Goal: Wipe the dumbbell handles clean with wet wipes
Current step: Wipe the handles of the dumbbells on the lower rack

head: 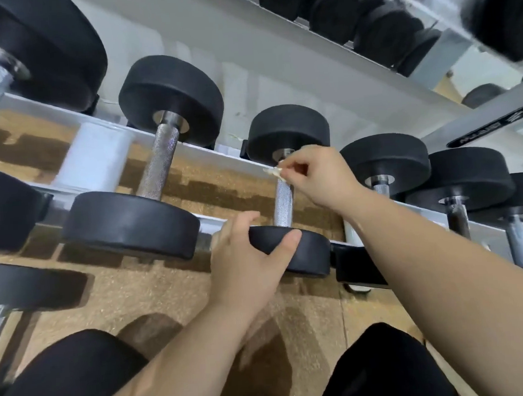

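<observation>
Head view: dumbbell (291, 251) lay across the rack (214, 151) at centre, handle (283, 205) running from 6 to 12 o'clock
Left hand (245, 260): fingers curled round the near head at the handle's 6 o'clock end, thumb on its rim
Right hand (317, 176): thumb and fingers pinched a crumpled wipe (273, 171) at the handle's 12 o'clock end
Wipe: small, off-white, touching the handle just below the far head (286, 129)
Neighbours: bigger dumbbell (160, 161) at 9 o'clock, more at 3 o'clock
</observation>
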### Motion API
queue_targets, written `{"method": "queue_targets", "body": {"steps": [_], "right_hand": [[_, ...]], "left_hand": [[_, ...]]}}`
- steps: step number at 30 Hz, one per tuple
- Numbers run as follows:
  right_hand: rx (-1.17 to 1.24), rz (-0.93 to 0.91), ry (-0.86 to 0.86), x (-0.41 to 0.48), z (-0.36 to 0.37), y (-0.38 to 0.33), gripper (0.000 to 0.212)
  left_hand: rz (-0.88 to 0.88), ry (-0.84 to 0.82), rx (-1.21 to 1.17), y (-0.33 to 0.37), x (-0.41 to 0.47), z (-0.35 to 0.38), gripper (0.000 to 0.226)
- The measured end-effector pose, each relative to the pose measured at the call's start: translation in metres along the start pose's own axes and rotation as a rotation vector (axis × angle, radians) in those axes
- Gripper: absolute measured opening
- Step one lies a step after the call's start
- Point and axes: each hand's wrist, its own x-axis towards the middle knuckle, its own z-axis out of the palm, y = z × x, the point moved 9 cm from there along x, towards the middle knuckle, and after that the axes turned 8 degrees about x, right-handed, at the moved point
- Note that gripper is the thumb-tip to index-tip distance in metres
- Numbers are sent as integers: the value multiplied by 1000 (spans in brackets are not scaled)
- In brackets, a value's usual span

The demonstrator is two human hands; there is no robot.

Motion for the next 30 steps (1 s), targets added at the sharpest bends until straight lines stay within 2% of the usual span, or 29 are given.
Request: {"method": "queue_targets", "body": {"steps": [1,3,5,7,9,11,13,15,18,19,21,23,26,28,30], "right_hand": [[49,12,-41,-5,4,-1,5],[91,35,-170,-18,14,-4,24],[27,-2,-255,-25,22,-12,37],[-89,-107,-226,-19,21,-23,28],[-191,-101,-117,-3,14,-25,11],[-267,-34,-34,9,9,-21,16],[-281,-30,-32,7,12,-20,22],[-222,-58,-133,-5,17,-22,20],[-102,-85,-393,-35,31,-27,16],[-83,-98,-423,-39,33,-28,15],[-117,-142,-375,-34,32,-29,15],[-217,-189,-234,-14,25,-29,17],[-323,-86,-62,12,8,-20,19],[-279,-59,-73,11,9,-15,19],[-183,-85,-207,-6,18,-20,16]], "left_hand": [[-7,-2,-4,-2,0,1,76],[-8,0,-2,-3,0,1,73],[1,-3,10,-2,1,2,74],[5,-11,12,-1,1,2,78],[-4,-9,17,-1,2,2,81],[-8,3,18,-1,1,0,82],[-5,-4,20,0,1,-1,80],[-12,-19,20,0,1,1,79],[-13,-16,24,0,0,1,77],[-11,-15,27,0,0,1,76],[-3,-13,28,1,0,1,76],[0,-13,30,1,0,2,76],[-1,-7,25,2,0,1,77],[3,-5,30,2,1,1,77],[8,-7,37,2,1,1,76]]}}
